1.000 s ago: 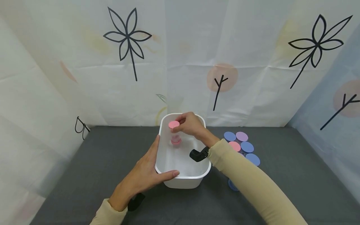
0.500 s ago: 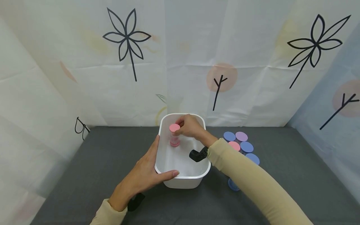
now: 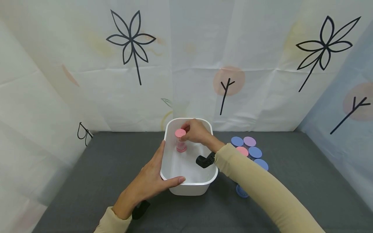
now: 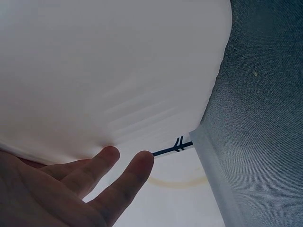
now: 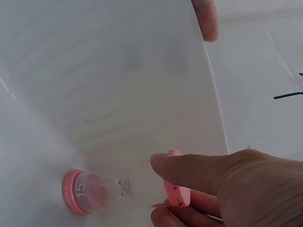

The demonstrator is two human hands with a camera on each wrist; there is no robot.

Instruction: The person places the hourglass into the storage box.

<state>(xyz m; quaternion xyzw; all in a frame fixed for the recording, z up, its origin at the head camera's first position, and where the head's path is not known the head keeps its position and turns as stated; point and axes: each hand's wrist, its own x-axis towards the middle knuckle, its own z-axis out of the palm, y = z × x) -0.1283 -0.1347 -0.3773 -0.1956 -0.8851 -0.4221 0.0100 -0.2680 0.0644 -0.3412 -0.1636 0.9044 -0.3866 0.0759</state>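
Note:
Inside the white plastic bin (image 3: 189, 189), my right hand (image 3: 196, 131) pinches a sand timer (image 3: 181, 142) by its upper end. Pink caps close both ends of the timer, and its lower bulb holds pinkish sand; a "15" shows near the base in the right wrist view. It is upright near the bin's left wall. My left hand (image 3: 148, 178) rests against the bin, its thumb over the near rim and its fingers along the outer left wall. In the left wrist view those fingers (image 4: 128, 182) look straight, touching the wall from outside.
Right of the bin, several round caps stand close together on the dark grey table (image 3: 116, 161): blue (image 3: 255, 152), purple (image 3: 249, 141) and pink (image 3: 242, 151). Nearer me, a blue round piece (image 3: 242, 191) is partly hidden by my right sleeve. Patterned cloth hangs behind.
My right hand has lowered the timer slightly and brought it more upright inside the bin. During the last half second it has hardly moved. My left hand has stayed on the bin.

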